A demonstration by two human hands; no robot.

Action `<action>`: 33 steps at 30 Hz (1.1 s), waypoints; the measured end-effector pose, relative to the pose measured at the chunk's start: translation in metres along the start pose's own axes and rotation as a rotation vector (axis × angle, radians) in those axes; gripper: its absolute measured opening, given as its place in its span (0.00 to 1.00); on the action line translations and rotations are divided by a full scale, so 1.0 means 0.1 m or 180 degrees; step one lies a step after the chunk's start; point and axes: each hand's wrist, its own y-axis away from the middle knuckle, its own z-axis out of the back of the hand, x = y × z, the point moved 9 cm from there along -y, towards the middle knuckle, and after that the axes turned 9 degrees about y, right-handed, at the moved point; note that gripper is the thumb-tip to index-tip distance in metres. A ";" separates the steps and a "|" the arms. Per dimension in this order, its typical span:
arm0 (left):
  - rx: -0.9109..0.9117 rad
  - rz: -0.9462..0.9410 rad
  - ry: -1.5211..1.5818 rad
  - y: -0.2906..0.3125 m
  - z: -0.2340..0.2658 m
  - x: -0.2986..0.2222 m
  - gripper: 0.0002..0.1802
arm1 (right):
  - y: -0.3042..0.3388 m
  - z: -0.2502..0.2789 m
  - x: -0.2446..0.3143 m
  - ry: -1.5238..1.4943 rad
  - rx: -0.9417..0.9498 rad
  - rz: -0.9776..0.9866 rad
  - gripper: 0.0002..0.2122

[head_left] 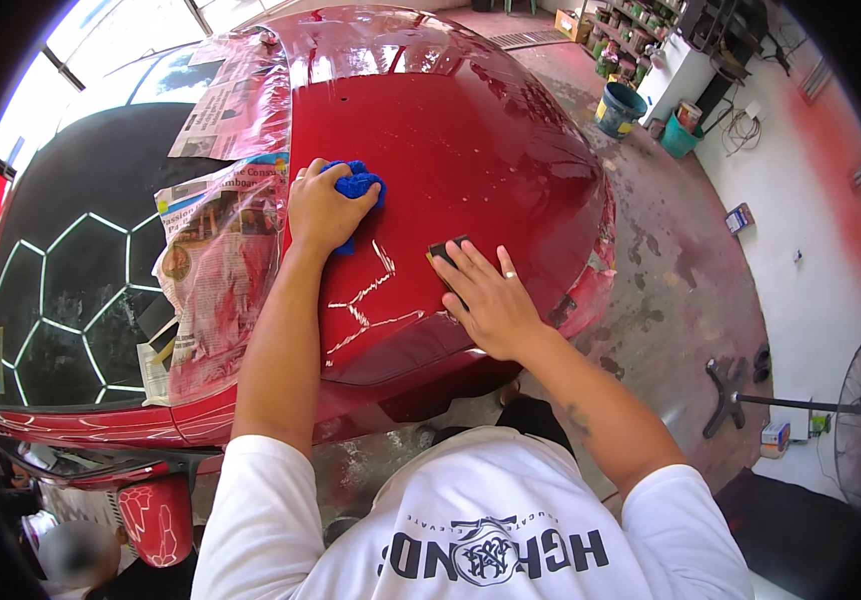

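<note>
In front of me is the glossy red hood (420, 130) of a car. My left hand (325, 208) rests on it, fingers closed around a bunched blue cloth (358, 182). Farther right and nearer to me, my right hand (490, 300) lies with fingers stretched over a small dark sanding pad (447, 250), pressing it on the paint. The fingers cover most of that pad. Jagged white light reflections show on the hood between the hands. Newspaper and clear plastic masking (220, 260) run along the hood's left edge, beside my left forearm.
Left of the masking is the dark windshield (70, 260); a red side mirror (157, 520) and a person (80, 555) are at lower left. Two buckets, dark (620, 108) and teal (682, 135), stand far right, near shelves of cans (630, 45). A fan (858, 420) stands at right.
</note>
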 end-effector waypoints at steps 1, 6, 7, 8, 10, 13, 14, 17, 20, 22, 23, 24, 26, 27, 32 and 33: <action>-0.0126 0.0122 0.0179 -0.02 0.04 0.04 0.27 | -0.22 -0.01 -0.05 -0.0019 0.0049 -0.0045 0.28; -0.0674 0.0757 0.1249 -0.01 0.16 0.24 0.26 | -1.42 -0.22 -0.48 -0.0283 0.0254 -0.0303 0.30; -0.0617 0.0698 0.1241 -0.01 0.15 0.19 0.26 | -1.66 -0.26 -0.57 -0.0309 0.0243 -0.0332 0.30; -0.0526 0.0551 0.0936 -0.02 0.12 0.15 0.25 | -1.90 -0.31 -0.66 -0.0351 0.0242 -0.0345 0.30; -0.0443 0.0344 0.0496 -0.05 0.06 0.08 0.23 | -2.42 -0.36 -0.83 -0.0279 0.0260 -0.0339 0.31; -0.0404 0.0325 0.0337 -0.16 0.02 0.01 0.21 | -3.21 -0.43 -1.11 -0.0222 0.0213 -0.0345 0.31; -0.0351 0.0468 0.0449 -0.18 0.00 0.04 0.21 | -3.48 -0.46 -1.21 -0.0193 0.0178 -0.0340 0.31; -0.0158 0.0606 0.0515 -0.22 -0.02 0.03 0.20 | -4.33 -0.56 -1.51 -0.0177 0.0264 -0.0331 0.31; -0.0072 0.0419 0.0384 -0.24 0.01 -0.01 0.19 | -5.25 -0.63 -1.67 -0.0251 0.0331 -0.0280 0.32; -0.0005 0.0300 0.0343 -0.25 -0.01 -0.03 0.18 | -5.77 -0.71 -1.86 -0.0141 0.0253 -0.0300 0.32; 0.0042 0.0315 0.0373 -0.22 -0.02 0.00 0.18 | -5.98 -0.72 -1.84 -0.0146 0.0333 -0.0243 0.32; 0.0099 0.0256 0.0420 -0.23 -0.04 0.00 0.18 | -6.23 -0.75 -2.03 -0.0115 0.0272 -0.0381 0.32; 0.0108 0.0219 0.0321 -0.25 0.03 -0.02 0.18 | -6.52 -0.86 -2.05 -0.0218 0.0217 -0.0297 0.32; 0.0106 0.0214 0.0340 -0.26 0.00 -0.04 0.18 | -6.50 -0.81 -2.20 -0.0187 0.0346 -0.0218 0.34; 0.0097 0.0216 0.0346 -0.23 0.00 0.06 0.19 | -6.02 -0.88 -1.93 -0.0054 0.0195 -0.0241 0.33; 0.0114 0.0253 0.0377 -0.22 -0.01 0.05 0.18 | -5.76 -0.86 -1.90 -0.0096 0.0153 -0.0273 0.32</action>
